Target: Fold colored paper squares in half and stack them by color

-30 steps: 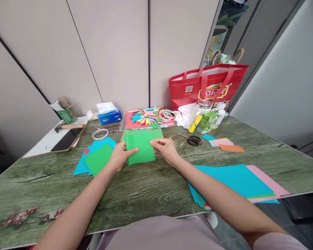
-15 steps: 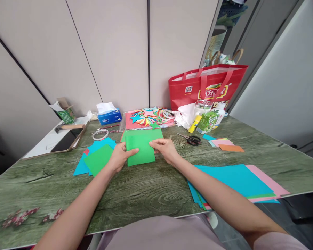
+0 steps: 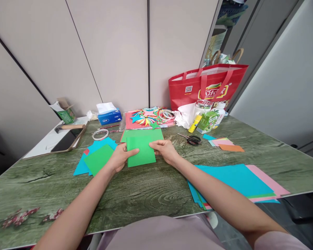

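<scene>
One green sheet (image 3: pixel 144 156) was pinched by my left hand (image 3: pixel 120 158) at the left edge, thumb across the front, and by my right hand (image 3: pixel 167 150) at the right edge. I held it over the table (image 3: pixel 146 194), just in front of another green paper (image 3: pixel 157 133); black-handled scissors (image 3: pixel 193 140) lay farther off to the right.

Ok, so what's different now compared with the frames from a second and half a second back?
Very little: the held green sheet has shifted slightly toward the person, its lower edge now a touch nearer. The left hand and right hand both keep hold; nothing was let go. The scissors and glue stick stayed put.
</scene>
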